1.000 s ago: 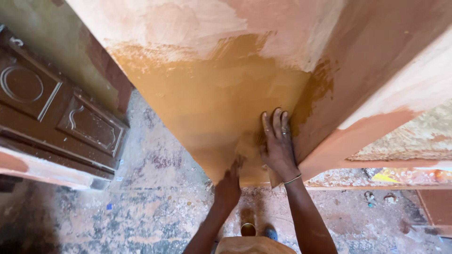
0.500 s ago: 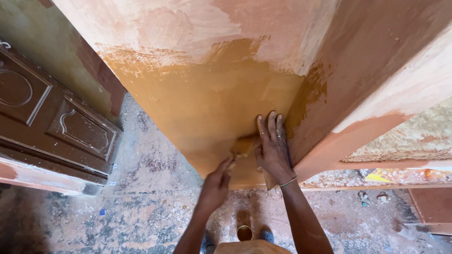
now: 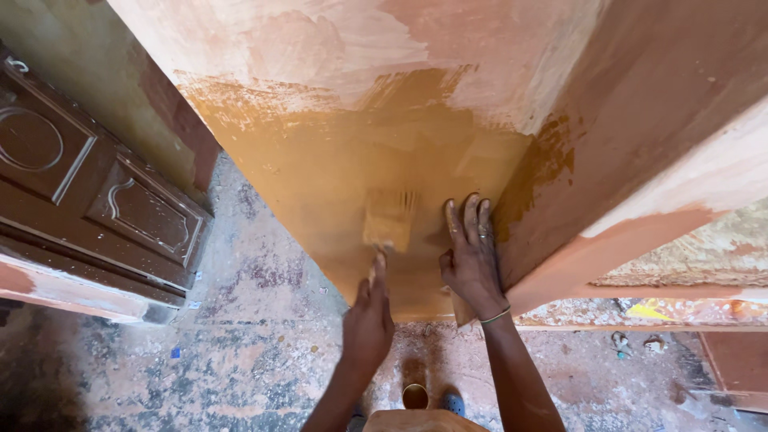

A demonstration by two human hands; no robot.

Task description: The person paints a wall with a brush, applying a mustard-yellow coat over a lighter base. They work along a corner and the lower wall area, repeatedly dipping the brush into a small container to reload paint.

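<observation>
Hands worked low on the panel: the left hand (image 3: 370, 320) was closed on the handle of a blurred paintbrush (image 3: 390, 218) with its bristles against the wet ochre coat, while the right hand (image 3: 472, 256) lay flat just beside it, fingers straight and close together, steadying the board. By my reckoning the staining was about half done, and the next strokes needed to go up into the bare pinkish wooden panel (image 3: 416, 48). Further off, a dark carved door (image 3: 88, 200) leaned over the speckled concrete floor (image 3: 240, 352).

I see a dark brown carved wooden door (image 3: 88, 200) leaning against an olive plastered wall (image 3: 104, 72), above a paint-splattered grey concrete floor (image 3: 240, 352).
</observation>
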